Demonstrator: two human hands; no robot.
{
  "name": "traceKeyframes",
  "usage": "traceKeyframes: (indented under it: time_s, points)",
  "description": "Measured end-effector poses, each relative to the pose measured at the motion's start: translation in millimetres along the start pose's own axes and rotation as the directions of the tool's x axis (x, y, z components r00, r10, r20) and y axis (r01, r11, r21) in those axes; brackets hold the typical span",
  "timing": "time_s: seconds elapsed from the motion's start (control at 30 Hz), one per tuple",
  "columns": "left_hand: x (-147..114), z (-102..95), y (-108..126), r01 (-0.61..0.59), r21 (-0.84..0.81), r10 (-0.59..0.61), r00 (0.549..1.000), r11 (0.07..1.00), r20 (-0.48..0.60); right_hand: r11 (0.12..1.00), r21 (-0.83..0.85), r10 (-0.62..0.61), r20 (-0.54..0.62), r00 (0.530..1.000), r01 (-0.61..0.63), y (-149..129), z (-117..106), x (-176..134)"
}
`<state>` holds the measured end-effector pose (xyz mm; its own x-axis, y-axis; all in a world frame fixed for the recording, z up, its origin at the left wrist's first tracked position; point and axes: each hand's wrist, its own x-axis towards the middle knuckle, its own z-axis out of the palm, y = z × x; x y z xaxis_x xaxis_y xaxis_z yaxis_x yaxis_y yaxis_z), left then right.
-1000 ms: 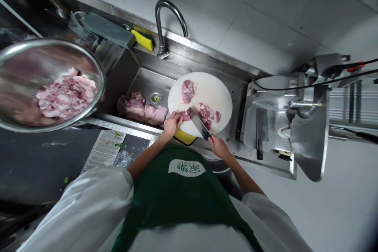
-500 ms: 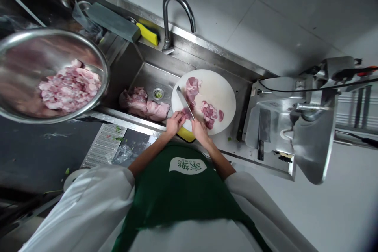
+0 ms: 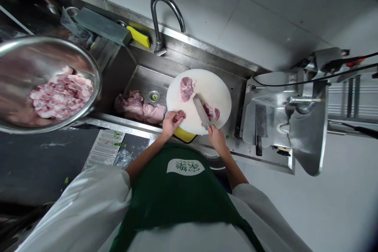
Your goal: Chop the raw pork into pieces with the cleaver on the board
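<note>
My right hand (image 3: 217, 138) grips the handle of a kitchen knife (image 3: 202, 111), whose broad blade lies across the round white cutting board (image 3: 218, 84). Just right of the blade are cut pieces of meat (image 3: 209, 111), partly hidden by it. At the board's lower left edge, my left hand (image 3: 169, 124) is closed on a small piece of meat (image 3: 179, 115). A larger chunk of meat (image 3: 187, 88) rests on the board's upper left. Under the near edge of the board shows something yellow (image 3: 184, 135).
Large raw meat pieces (image 3: 140, 108) lie in the steel sink (image 3: 147, 71), near its drain. A steel bowl (image 3: 17, 43) of cut meat stands left. Behind rises a faucet (image 3: 159, 27). To the right is a slicing machine (image 3: 307, 130), with another knife (image 3: 260, 130) beside it.
My right hand has swung the knife rightward, away from my left hand and over beside the cut pieces. My left hand keeps the small meat piece at the board's edge. The view has shifted slightly.
</note>
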<state>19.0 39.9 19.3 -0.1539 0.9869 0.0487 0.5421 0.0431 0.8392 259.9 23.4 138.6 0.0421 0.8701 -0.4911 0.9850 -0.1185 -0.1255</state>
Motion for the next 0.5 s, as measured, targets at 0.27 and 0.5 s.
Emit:
traceKeyframes:
  time_s: [0.27,0.5]
  points:
    - [-19.4,-7.5,-8.6,0.087,-0.098,-0.106,0.973,0.991,-0.205,0.987,0.059,-0.15,-0.046,0.988,0.152,-93.5,7.5,5.1]
    - [-11.7,4.8,-14.3,0.013,-0.055,-0.013,1.0,0.998,-0.009,0.978,0.057,-0.205,0.087,0.975,0.2,-86.5,34.0,31.2]
